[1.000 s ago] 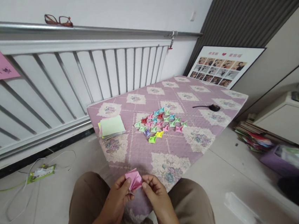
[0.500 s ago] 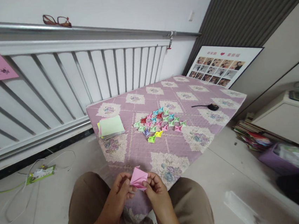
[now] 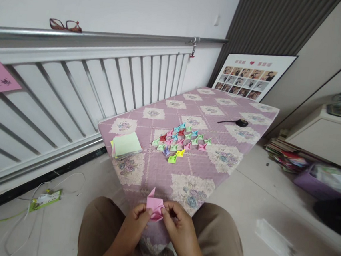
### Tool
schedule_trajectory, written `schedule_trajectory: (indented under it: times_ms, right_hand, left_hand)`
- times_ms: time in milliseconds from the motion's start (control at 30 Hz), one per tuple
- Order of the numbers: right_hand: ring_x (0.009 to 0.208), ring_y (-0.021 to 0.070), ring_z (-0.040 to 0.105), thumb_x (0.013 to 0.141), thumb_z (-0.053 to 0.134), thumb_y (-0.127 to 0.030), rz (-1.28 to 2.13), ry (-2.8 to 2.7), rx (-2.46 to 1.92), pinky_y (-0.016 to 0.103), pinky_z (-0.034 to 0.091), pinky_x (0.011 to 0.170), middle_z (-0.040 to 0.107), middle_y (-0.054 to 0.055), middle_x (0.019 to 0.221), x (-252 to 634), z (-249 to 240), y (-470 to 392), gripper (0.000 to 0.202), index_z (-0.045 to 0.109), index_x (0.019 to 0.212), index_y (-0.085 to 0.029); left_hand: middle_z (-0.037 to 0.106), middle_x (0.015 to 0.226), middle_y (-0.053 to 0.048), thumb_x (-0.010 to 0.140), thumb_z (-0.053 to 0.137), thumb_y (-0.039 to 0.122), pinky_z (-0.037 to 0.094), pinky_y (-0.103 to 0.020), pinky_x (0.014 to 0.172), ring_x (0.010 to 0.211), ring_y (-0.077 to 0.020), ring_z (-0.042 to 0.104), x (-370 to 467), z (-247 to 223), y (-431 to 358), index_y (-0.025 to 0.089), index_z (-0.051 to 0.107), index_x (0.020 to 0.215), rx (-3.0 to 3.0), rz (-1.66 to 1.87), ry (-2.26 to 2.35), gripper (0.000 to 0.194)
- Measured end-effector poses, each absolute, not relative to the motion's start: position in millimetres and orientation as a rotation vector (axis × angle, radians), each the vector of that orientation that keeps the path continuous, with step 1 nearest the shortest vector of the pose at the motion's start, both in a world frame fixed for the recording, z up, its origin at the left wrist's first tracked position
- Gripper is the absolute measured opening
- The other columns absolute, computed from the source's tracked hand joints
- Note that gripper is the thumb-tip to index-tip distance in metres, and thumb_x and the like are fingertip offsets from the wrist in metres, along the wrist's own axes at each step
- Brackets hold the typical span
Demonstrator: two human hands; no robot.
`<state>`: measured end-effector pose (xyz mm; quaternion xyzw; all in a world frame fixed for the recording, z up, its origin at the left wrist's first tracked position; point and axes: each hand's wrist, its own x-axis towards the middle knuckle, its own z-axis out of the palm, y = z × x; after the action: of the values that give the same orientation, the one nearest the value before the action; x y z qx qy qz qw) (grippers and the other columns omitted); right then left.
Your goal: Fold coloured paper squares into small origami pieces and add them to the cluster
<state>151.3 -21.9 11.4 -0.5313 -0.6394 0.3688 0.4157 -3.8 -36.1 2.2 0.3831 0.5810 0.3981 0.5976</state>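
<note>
Between my two hands, over the near corner of the table, is a partly folded piece of pink origami paper (image 3: pixel 155 203). A narrow pink point sticks up at its upper left, and its lower right part is opened into a hollow. My left hand (image 3: pixel 136 220) pinches the left edge, thumb in front. My right hand (image 3: pixel 178 221) grips the right edge between thumb and fingers. Farther up the table stand several small folded paper figures (image 3: pixel 180 142) in green, pink, blue, red, yellow and purple. A stack of square paper sheets (image 3: pixel 127 145), pale green on top, lies to their left.
A flowered purple tablecloth (image 3: pixel 160 175) covers the table. On it lie a black corded object (image 3: pixel 241 122) and, at the far end, a leaning photo board (image 3: pixel 247 77). The white radiator (image 3: pixel 84 83) borders the left side. A power strip (image 3: pixel 45 199) rests on the floor.
The pink paper has turned and tipped lower in my hands. Its point now stands up higher at the left, and the lower part is spread wider. The table items stay put.
</note>
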Motion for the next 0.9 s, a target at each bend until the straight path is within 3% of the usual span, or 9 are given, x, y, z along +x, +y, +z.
schedule_trajectory:
  times_ms: [100, 233, 333, 500, 900]
  right_hand:
    - [0.069, 0.0168, 0.058, 0.090, 0.049, -0.032, 0.790, -1.752, -1.318, 0.026, 0.043, 0.064, 0.061, 0.001, 0.072, 155.5, 14.5, -21.9, 0.020, 0.061, 0.078, -0.022]
    - [0.072, 0.0181, 0.059, 0.093, 0.044, -0.029, 0.691, -1.885, -1.330, 0.029, 0.044, 0.065, 0.062, 0.003, 0.075, 156.1, 16.8, -22.5, 0.021, 0.060, 0.081, -0.023]
    - [0.074, 0.0187, 0.060, 0.094, 0.043, -0.027, 0.606, -1.965, -1.338, 0.029, 0.045, 0.065, 0.062, 0.003, 0.076, 154.6, 17.1, -23.9, 0.021, 0.060, 0.082, -0.023]
    - [0.075, 0.0187, 0.059, 0.095, 0.042, -0.024, 0.470, -2.055, -1.305, 0.030, 0.047, 0.066, 0.061, 0.004, 0.077, 153.5, 16.1, -26.0, 0.020, 0.059, 0.084, -0.022]
    - [0.072, 0.0190, 0.059, 0.094, 0.043, -0.020, 0.301, -2.147, -1.253, 0.031, 0.048, 0.066, 0.059, 0.003, 0.076, 155.9, 15.7, -26.1, 0.017, 0.059, 0.087, -0.021]
  left_hand:
    - [0.058, 0.069, 0.000, 0.078, 0.059, 0.042, 0.037, -0.024, 0.063, 0.070, -0.0164, 0.049, -7.0, 4.8, -36.1, 0.016, 0.066, 0.074, 0.979, 0.929, 1.366, 0.027]
    - [0.063, 0.078, -0.002, 0.081, 0.058, 0.038, 0.039, -0.026, 0.068, 0.074, -0.0176, 0.052, -7.1, 7.7, -36.7, 0.016, 0.070, 0.085, 1.029, 0.944, 1.365, 0.025]
    - [0.067, 0.089, -0.005, 0.079, 0.060, 0.038, 0.041, -0.026, 0.072, 0.081, -0.0195, 0.055, -4.1, 8.8, -37.5, 0.016, 0.071, 0.095, 0.988, 0.970, 1.332, 0.029]
    - [0.068, 0.088, -0.006, 0.079, 0.060, 0.041, 0.043, -0.028, 0.073, 0.080, -0.0203, 0.057, -2.2, 8.4, -38.6, 0.013, 0.070, 0.100, 0.892, 0.969, 1.265, 0.037]
    - [0.069, 0.088, -0.006, 0.084, 0.054, 0.044, 0.044, -0.028, 0.078, 0.086, -0.0223, 0.058, -11.4, 24.3, -35.9, 0.015, 0.071, 0.090, 1.131, 0.913, 1.374, 0.035]
